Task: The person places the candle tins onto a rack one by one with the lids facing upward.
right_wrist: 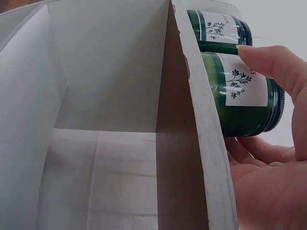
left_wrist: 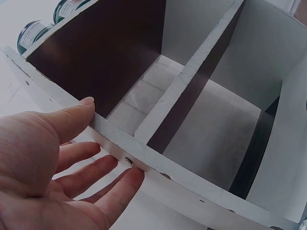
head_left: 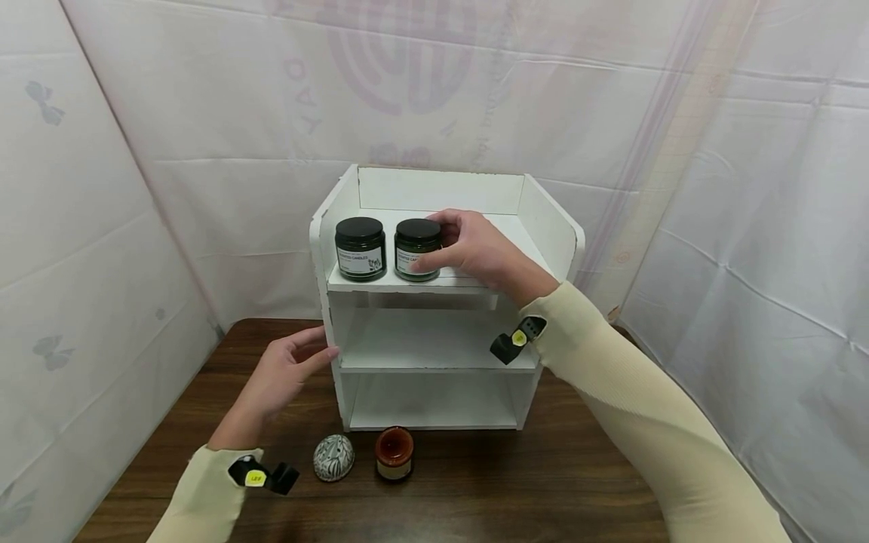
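Two dark green scented-candle jars with black lids and white labels stand side by side on the top level of a white shelf (head_left: 434, 362). My right hand (head_left: 475, 249) grips the right-hand candle jar (head_left: 417, 253), thumb across its label and fingers round the far side. Just left of it is the other candle jar (head_left: 360, 253), a small gap between them. My left hand (head_left: 285, 369) rests against the shelf's left side panel. In the left wrist view its fairly straight fingers (left_wrist: 129, 184) lie along the outside, with the thumb at the front edge.
On the brown wooden table (head_left: 543, 483), a black-and-white patterned dome-shaped object (head_left: 333, 458) and a small reddish-brown jar (head_left: 394, 452) with a pale label sit before the shelf. White sheets (head_left: 224, 188) hang behind and at both sides.
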The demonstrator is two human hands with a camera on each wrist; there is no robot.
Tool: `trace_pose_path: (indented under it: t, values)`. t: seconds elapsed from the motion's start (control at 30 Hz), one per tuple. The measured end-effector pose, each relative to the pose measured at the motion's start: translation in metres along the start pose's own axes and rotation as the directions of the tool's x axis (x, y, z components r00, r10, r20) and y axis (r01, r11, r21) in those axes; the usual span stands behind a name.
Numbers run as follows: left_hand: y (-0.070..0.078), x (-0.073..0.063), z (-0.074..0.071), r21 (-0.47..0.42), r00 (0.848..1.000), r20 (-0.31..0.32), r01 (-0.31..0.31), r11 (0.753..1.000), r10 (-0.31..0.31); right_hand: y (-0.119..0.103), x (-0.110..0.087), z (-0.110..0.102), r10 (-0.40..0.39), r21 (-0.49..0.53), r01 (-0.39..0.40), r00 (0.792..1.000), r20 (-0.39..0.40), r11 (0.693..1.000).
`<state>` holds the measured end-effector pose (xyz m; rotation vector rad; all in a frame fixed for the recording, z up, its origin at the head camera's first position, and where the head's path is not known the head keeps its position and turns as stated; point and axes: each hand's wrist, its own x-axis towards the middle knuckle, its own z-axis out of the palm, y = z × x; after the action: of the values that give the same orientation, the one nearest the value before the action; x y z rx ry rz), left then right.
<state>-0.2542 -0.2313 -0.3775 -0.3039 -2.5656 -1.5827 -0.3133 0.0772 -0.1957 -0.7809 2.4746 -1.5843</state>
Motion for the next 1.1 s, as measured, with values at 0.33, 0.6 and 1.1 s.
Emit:
trace_pose_path:
  t: [0.33,0.6,1.1]
  values:
    - [-0.001,0.001,0.003,-0.014,1.0,0.008,0.01,1.0,-0.01,0.003,-0.013,-0.008,0.015,0.068,-0.011,0.998,-0.057,0.998]
    - [0.001,-0.002,0.002,-0.018,1.0,0.005,0.008,1.0,-0.008,0.003,-0.027,-0.015,0.014,0.146,-0.002,0.996,-0.084,0.989]
    - [0.001,-0.002,0.004,-0.036,1.0,0.007,0.016,0.999,-0.016,0.007,-0.059,-0.023,-0.028,0.23,0.066,0.986,-0.167,0.971]
